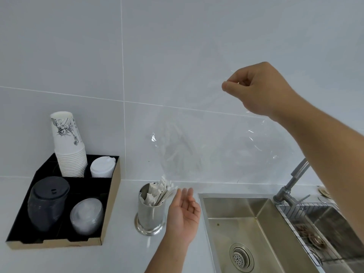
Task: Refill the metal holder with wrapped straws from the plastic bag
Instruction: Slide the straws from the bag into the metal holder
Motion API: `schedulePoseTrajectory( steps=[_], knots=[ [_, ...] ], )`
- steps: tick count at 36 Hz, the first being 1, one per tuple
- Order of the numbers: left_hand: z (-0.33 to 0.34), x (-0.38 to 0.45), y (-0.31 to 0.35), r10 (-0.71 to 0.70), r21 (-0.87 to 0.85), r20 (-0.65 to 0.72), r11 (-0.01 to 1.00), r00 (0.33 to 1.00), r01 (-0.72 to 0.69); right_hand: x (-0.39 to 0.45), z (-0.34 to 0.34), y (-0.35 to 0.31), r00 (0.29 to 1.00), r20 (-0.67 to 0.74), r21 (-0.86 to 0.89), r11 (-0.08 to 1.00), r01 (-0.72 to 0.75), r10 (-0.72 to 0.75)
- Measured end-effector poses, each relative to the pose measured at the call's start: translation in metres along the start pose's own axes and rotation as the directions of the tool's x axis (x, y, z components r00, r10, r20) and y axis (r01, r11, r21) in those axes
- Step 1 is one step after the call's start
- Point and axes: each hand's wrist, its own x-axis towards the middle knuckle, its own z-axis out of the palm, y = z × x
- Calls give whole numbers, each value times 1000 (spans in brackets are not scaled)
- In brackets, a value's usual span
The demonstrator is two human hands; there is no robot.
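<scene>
Holder (pixel 150 210) | cup tray (pixel 65 209) left | sink (pixel 236 223) right | left hand (pixel 183 211) beside

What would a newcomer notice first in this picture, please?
The right hand pinches a clear plastic bag high against the tiled wall. Below it, on the counter left of the sink, stands the metal holder with wrapped straws, the open left hand beside it.

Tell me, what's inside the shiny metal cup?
Wrapped straws stand inside the metal holder, leaning right with their tops poking out. Its solid wall hides their lower ends and the bottom.
</scene>
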Motion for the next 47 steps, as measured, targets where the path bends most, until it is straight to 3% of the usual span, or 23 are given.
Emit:
schedulePoseTrajectory(
  steps=[13,21,29,47],
  knots=[
    [18,0,-33,45,127,-25,991,999,-42,-44,-62,48,987,-155,68,997,-26,36],
    [24,-4,-37,156,324,2,934,988,-148,-79,-76,79,923,-366,188,981,-53,120],
    [30,-13,-11,302,501,36,820,953,-279,-93,-68,99,893,-414,226,970,-88,178],
    [23,-64,100,424,544,162,714,891,-440,-107,-4,52,857,-412,387,911,-142,309]
  ],
)
